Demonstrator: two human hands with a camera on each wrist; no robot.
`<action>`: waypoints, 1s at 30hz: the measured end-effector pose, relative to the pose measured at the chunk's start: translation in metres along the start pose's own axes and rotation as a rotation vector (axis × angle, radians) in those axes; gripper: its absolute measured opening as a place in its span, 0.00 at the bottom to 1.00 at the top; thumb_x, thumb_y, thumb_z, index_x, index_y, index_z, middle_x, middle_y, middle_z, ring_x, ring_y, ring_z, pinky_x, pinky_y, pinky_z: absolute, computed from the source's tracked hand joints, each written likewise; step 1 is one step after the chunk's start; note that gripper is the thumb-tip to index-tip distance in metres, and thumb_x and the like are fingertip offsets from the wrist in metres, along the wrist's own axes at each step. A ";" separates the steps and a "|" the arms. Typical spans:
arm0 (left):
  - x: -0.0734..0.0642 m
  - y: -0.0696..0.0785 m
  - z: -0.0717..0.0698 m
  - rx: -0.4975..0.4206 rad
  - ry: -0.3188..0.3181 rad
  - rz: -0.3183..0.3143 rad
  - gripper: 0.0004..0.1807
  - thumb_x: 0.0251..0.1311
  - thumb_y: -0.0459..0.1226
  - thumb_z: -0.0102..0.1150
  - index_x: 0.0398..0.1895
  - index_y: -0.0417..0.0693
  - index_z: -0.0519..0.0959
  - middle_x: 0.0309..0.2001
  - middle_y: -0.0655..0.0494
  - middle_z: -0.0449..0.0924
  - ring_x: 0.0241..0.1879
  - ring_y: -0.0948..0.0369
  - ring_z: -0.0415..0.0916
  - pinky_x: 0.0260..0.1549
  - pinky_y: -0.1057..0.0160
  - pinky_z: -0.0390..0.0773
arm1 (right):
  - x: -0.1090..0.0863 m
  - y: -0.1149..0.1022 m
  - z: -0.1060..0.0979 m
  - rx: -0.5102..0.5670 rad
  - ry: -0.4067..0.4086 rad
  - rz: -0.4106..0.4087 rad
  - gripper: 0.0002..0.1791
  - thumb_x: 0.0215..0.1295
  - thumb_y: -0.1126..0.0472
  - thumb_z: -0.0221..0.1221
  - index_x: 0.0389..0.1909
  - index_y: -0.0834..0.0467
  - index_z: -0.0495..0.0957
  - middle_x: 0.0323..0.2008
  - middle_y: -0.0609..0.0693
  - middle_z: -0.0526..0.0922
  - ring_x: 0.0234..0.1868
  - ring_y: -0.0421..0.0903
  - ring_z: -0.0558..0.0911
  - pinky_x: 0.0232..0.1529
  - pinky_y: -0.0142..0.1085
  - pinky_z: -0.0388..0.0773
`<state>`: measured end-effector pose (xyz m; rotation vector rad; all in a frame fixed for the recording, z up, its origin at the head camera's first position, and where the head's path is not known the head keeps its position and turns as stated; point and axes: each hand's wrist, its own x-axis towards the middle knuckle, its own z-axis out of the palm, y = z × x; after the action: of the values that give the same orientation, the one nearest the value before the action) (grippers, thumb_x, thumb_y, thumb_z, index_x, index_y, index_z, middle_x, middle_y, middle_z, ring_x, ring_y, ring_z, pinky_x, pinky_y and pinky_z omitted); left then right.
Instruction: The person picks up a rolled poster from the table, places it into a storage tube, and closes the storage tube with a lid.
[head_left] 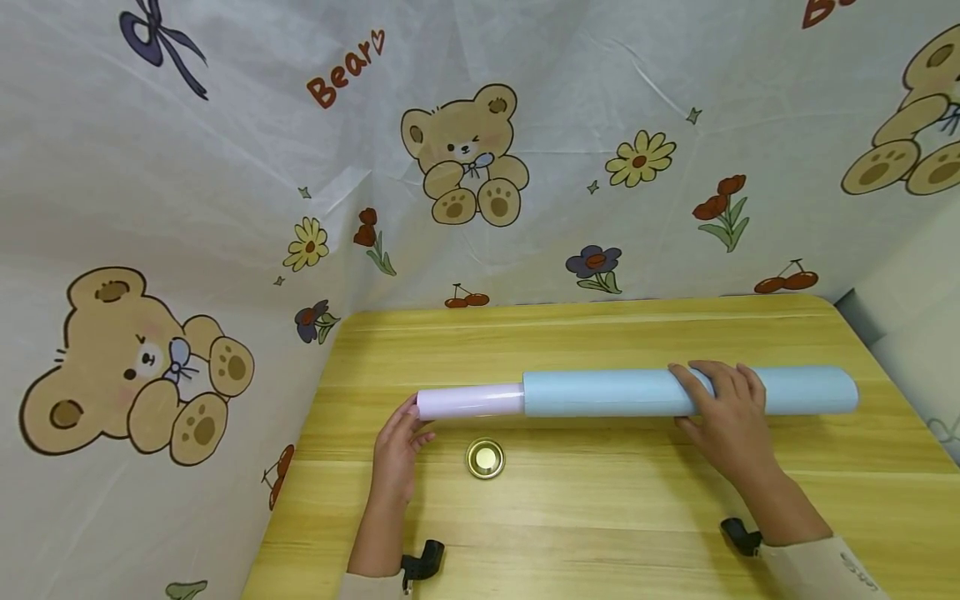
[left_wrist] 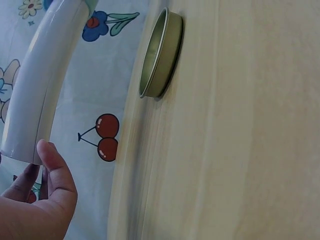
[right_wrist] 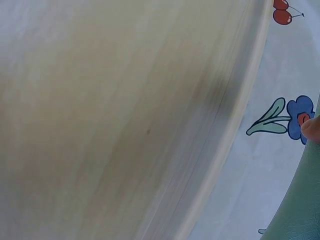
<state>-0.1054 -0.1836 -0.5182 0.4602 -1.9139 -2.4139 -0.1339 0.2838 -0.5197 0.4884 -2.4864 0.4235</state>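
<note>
One gold cap [head_left: 485, 458] lies near the lilac tube [head_left: 470, 402].

A pale yellow-brown, wood-grained surface [head_left: 585, 517] with rounded far corners; its grain bands run from side to side in the head view. A round, shallow, gold-coloured metal lid [head_left: 485, 458] lies on it, left of centre, hollow side up. A small dark speck [right_wrist: 148, 131] marks the grain in the right wrist view.

The head camera looks forward and down; both wrist cameras, tipped sideways and closer, share its table [head_left: 600, 517].
</note>
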 end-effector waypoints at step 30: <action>-0.002 0.002 0.006 -0.039 -0.054 0.001 0.26 0.73 0.44 0.55 0.68 0.40 0.73 0.59 0.52 0.78 0.56 0.56 0.77 0.51 0.63 0.81 | 0.002 -0.008 0.002 0.002 -0.010 0.002 0.55 0.23 0.69 0.85 0.64 0.53 0.74 0.59 0.65 0.73 0.62 0.66 0.69 0.69 0.66 0.53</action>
<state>-0.1051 -0.1780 -0.5149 0.3958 -1.8825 -2.4836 -0.1327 0.2753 -0.5188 0.4900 -2.4965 0.4250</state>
